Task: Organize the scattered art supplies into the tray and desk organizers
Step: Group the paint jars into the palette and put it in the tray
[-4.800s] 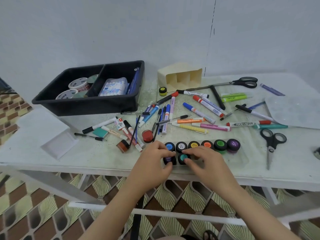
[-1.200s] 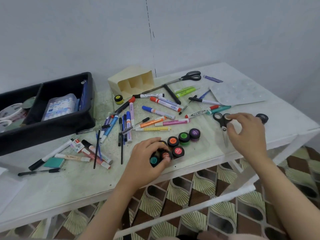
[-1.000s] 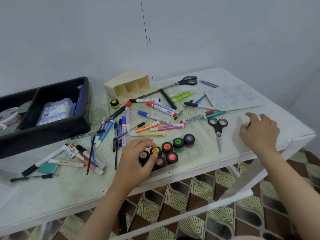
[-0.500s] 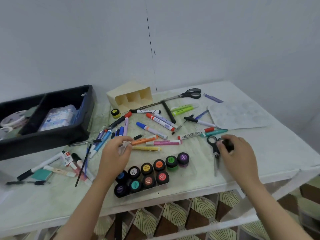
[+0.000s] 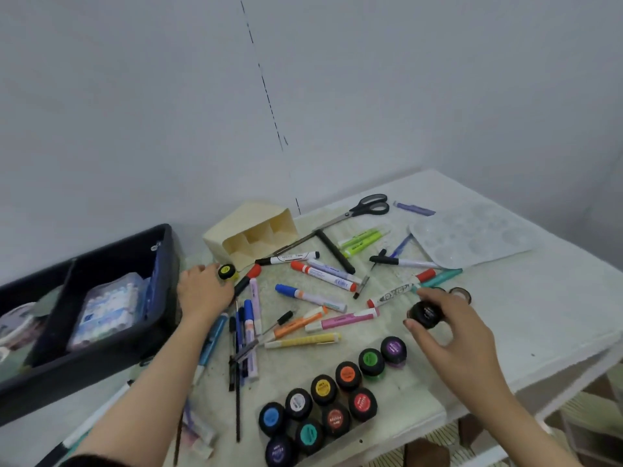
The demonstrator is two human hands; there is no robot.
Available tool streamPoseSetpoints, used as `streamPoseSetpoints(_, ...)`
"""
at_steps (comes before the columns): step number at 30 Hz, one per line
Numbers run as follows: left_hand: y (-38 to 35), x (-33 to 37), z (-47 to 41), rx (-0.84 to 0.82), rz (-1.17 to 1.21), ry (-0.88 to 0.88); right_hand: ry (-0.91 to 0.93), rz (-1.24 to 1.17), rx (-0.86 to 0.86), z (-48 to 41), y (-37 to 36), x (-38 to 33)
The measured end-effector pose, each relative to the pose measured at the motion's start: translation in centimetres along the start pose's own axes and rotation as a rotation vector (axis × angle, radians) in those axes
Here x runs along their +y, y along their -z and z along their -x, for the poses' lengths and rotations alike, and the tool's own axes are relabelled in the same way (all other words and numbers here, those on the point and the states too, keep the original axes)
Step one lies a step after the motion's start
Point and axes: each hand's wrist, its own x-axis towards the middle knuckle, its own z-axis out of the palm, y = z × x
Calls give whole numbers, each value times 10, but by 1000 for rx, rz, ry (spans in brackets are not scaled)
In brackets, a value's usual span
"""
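**Now one pot lifted, another at the fingertips**

The desk (image 5: 546,315) has a worn white top with a greenish, scuffed middle. On it lies a scatter of slim plastic markers (image 5: 347,321) in orange, pink, yellow, blue and red. Long steel scissors (image 5: 367,208) with black handles and a clear dimpled palette (image 5: 472,241) lie toward the far side. A cream organizer (image 5: 249,237), boxy with three compartments, lies tipped on its side near the wall. At the left stands a black tray (image 5: 84,362) of smooth plastic, divided in two, with a clear packet in its right compartment.

The right hand (image 5: 455,338) grasps a small round black pot (image 5: 425,315) between thumb and curled fingers, raised above the desk just beyond the set. The left hand (image 5: 202,291) reaches out flat beside the tray, with a yellow-lidded pot (image 5: 226,272) right at its fingers. Whether they have closed on it cannot be told.

The other paint pots (image 5: 323,389), black with coloured round labels, stand in two rows in a clear holder (image 5: 414,399) at the near edge.
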Motion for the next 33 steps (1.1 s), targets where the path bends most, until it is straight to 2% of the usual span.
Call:
streamPoseSetpoints(4,-3,-1,-27,-108,-165,-74,13,11,30,9,-10,-10)
streamPoseSetpoints(7,-6,-4,-39,-185,-251,-57,12,18,74,20,-15,-18)
streamPoseSetpoints(9,-8,-2,-42,-174,-270,-30,12,31,91,27,-17,-21)
streamPoseSetpoints(12,-9,2,-43,-134,-227,4,-7,39,109,36,-15,-26)
streamPoseSetpoints(15,-5,6,-38,-173,-59,-7,-1,64,127,43,-11,-32)
streamPoseSetpoints(19,14,23,-15,-216,280,-186,24,91,98,51,-5,-36)
streamPoseSetpoints(22,32,42,21,-291,523,-344,-3,7,33,57,-1,-34)
streamPoseSetpoints(27,40,63,84,-517,605,-682,-6,-20,-77,61,-2,-33)
streamPoseSetpoints(33,30,79,130,-632,663,-809,21,138,-122,63,2,-28)
